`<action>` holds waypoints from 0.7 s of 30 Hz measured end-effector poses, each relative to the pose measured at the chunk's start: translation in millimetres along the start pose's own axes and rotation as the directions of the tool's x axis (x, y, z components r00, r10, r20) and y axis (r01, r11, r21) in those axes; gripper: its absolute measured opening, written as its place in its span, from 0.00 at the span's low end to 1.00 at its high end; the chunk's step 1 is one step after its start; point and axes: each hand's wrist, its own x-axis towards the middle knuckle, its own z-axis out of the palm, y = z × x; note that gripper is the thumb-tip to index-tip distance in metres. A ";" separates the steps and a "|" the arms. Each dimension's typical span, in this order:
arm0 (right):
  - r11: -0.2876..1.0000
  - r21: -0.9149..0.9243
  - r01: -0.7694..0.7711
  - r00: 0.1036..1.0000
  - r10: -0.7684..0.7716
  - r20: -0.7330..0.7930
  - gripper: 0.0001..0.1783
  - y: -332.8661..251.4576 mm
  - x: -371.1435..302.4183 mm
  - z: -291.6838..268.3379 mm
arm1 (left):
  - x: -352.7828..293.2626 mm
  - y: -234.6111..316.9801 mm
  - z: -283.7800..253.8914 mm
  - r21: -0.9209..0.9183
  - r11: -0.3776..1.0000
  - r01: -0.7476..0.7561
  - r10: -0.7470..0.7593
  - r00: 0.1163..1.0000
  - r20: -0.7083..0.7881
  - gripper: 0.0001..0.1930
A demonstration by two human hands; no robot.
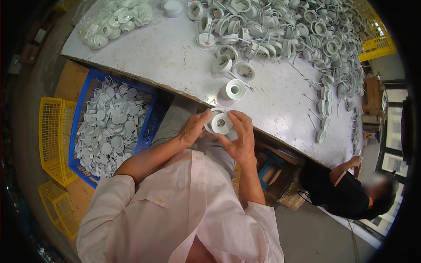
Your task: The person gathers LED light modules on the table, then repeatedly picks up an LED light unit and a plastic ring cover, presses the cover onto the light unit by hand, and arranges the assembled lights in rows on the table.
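Close in front of me, just off the table's near edge, both hands hold white round parts together. My right hand (241, 139) has its thumb and fingers around a white cup-shaped housing (226, 127), whose open face shows a dark, detailed centre. The fingers of my left hand (195, 126) grip a second white round housing (209, 126), partly hidden behind the first. On the table just beyond my hands stands a white flanged housing (235, 90) with a round hole in its middle. Farther on lie loose white rings (244, 71), some with short wires.
A large heap of white wired housings (263, 30) covers the table's (175, 57) far right. A clear bag (116, 22) of white cups lies far left. Beside my left arm are a blue crate (81, 114) of white discs and yellow crates (48, 136). Another person (342, 188) works at right.
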 end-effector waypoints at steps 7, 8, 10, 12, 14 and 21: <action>0.996 -0.024 -0.080 0.995 0.082 0.064 0.40 -2.5 2.5 10.5 | -5.9 6.9 -0.4 0.117 0.989 -0.093 0.087 0.995 0.051 0.25; 0.997 0.002 -0.078 0.996 0.078 0.034 0.39 -1.6 0.8 9.1 | -7.8 9.9 1.1 0.138 0.985 -0.103 0.097 0.994 0.048 0.23; 0.997 0.028 -0.076 0.997 0.076 0.004 0.39 2.7 -3.2 8.2 | -8.2 10.5 1.7 0.148 0.983 -0.109 0.103 0.994 0.044 0.20; 0.931 0.279 -0.235 0.967 0.253 -0.028 0.32 11.2 -10.2 10.3 | -8.6 11.8 4.9 0.159 0.981 -0.114 0.108 0.993 0.046 0.18; 0.887 0.326 -0.327 0.937 0.350 -0.013 0.27 16.3 -14.6 16.3 | -9.4 13.6 9.0 0.176 0.977 -0.117 0.113 0.993 0.031 0.16; 0.823 0.398 -0.405 0.889 0.456 -0.039 0.12 24.5 -16.7 31.4 | -4.7 3.2 9.2 0.314 0.937 -0.155 0.161 0.987 0.006 0.15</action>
